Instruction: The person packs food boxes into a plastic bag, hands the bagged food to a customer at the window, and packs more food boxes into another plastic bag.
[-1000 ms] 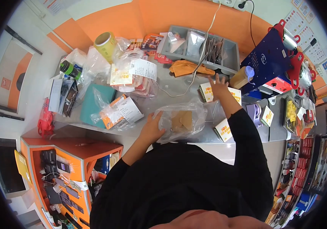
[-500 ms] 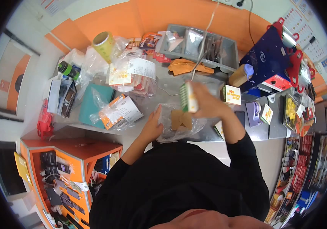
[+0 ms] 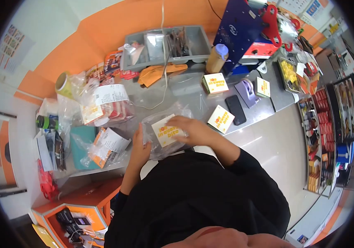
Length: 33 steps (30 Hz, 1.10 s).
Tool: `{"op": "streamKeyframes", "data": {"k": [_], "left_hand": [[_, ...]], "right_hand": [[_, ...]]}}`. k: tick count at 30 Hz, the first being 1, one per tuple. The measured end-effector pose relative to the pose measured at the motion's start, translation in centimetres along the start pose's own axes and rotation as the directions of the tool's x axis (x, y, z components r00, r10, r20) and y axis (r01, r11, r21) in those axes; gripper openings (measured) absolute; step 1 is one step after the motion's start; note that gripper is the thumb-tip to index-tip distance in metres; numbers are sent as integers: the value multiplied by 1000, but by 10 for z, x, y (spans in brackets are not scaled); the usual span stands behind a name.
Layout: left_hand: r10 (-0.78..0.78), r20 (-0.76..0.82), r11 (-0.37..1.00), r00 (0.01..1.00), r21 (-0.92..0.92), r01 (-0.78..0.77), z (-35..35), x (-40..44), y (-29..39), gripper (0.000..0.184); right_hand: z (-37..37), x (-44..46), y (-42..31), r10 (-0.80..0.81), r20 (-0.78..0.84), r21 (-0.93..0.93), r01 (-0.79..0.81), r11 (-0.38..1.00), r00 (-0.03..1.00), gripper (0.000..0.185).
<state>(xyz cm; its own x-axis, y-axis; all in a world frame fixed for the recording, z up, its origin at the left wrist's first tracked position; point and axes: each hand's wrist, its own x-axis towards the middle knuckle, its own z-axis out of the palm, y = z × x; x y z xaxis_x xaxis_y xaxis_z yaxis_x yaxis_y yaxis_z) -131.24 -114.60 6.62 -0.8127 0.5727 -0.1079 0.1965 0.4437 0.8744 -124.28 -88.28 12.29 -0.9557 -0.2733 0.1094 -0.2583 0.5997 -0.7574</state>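
A white and yellow printed food box [image 3: 166, 131] lies in a clear plastic bag [image 3: 152, 153] at the table's front edge, its lettered lid facing up. Over the right side of this box is my right hand [image 3: 193, 131], fingers bent across its edge and gripping it. My left hand [image 3: 140, 149] pinches the bag's left side, thumb and fingers upright against the film. Similar boxes stand to the right: one box [image 3: 221, 119] near the table edge, another box [image 3: 215, 83] farther back.
A black phone [image 3: 235, 110] and a purple tape dispenser [image 3: 247, 93] lie to the right. Behind them stand a sauce bottle [image 3: 217, 59] and a blue machine [image 3: 237, 35]. Bagged food with a receipt [image 3: 111, 94] sits left, below a grey organizer tray [image 3: 201, 39]. A white cable crosses the table.
My right hand has brought the food box down and left into the plastic bag, over the brown item there. My left hand stays at the bag's side. The view has swung right.
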Motion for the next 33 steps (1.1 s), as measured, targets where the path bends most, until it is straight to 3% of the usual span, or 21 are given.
{"op": "streamKeyframes", "data": {"k": [1, 3, 4, 5, 6, 9, 11, 12, 15, 17, 18, 20, 21, 23, 24, 26, 27, 29, 30, 32, 33], "left_hand": [[45, -34, 995, 998, 92, -42, -1, 0, -2, 76], [95, -52, 979, 994, 184, -84, -1, -2, -1, 76], [93, -81, 968, 992, 239, -71, 0, -3, 2, 76], [94, -113, 954, 989, 293, -57, 0, -4, 6, 76], [98, -106, 954, 990, 294, -63, 0, -5, 12, 76], [120, -164, 890, 979, 454, -33, 2, -4, 31, 75], [212, -203, 873, 956, 480, -91, 4, 1, 42, 74], [212, -199, 869, 957, 486, -91, 5, 3, 47, 74], [299, -226, 871, 927, 462, -168, 9, 11, 61, 66], [325, -261, 916, 909, 326, -234, 13, 14, 70, 56], [328, -262, 914, 908, 330, -235, 17, 16, 69, 56], [324, -188, 946, 927, 99, -310, 27, 19, 67, 50], [325, -188, 945, 927, 100, -311, 31, 19, 68, 50], [360, -83, 933, 929, 13, -360, 40, 21, 74, 50], [362, -83, 932, 928, 14, -362, 43, 22, 78, 50], [361, 18, 932, 933, -48, -359, 49, 24, 89, 53], [362, 16, 931, 932, -44, -361, 52, 27, 92, 53], [361, 112, 927, 926, -151, -343, 60, 33, 98, 68], [360, 103, 928, 927, -144, -345, 64, 35, 100, 68], [373, 160, 913, 914, -241, -330, 72, 40, 104, 90], [369, 149, 915, 917, -233, -330, 75, 40, 108, 90]], "right_hand": [[-18, -14, 1, 181, -85, 248, -155, 956, 980, 49], [-36, -46, 52, 391, -292, 239, -329, 913, 873, 52], [-43, -69, 80, 382, -389, -43, -431, 902, 838, 61], [-46, -95, 105, 452, -364, -293, -561, 774, 814, 78], [-44, -116, 134, 550, -328, -339, -639, 691, 768, 100], [-32, -132, 143, 575, -296, -223, -640, 735, 763, 115], [-27, -122, 132, 682, -253, -383, -718, 581, 686, 119], [-23, -119, 130, 683, -252, -376, -720, 584, 685, 119], [-18, -114, 132, 733, -298, -288, -790, 541, 611, 114], [-18, -113, 138, 786, -275, -71, -827, 558, 554, 107], [-18, -115, 140, 783, -277, -68, -825, 562, 557, 107], [-17, -120, 141, 796, -252, 170, -785, 596, 550, 94], [-12, -125, 153, 795, -253, 171, -784, 597, 551, 94], [-6, -127, 165, 798, -243, 567, -587, 578, 551, 77], [-7, -132, 171, 797, -245, 567, -585, 579, 552, 77], [-36, -123, 126, 840, 84, 861, -463, 209, 536, 55], [-44, -119, 112, 838, 83, 862, -461, 212, 540, 55], [-55, -109, 89, 757, 106, 937, -320, 142, 645, 58], [-59, -104, 78, 750, 107, 936, -321, 146, 653, 58], [-64, -90, 60, 743, 127, 950, -295, 98, 657, 56], [-65, -85, 54, 735, 132, 949, -299, 100, 666, 56]]}}
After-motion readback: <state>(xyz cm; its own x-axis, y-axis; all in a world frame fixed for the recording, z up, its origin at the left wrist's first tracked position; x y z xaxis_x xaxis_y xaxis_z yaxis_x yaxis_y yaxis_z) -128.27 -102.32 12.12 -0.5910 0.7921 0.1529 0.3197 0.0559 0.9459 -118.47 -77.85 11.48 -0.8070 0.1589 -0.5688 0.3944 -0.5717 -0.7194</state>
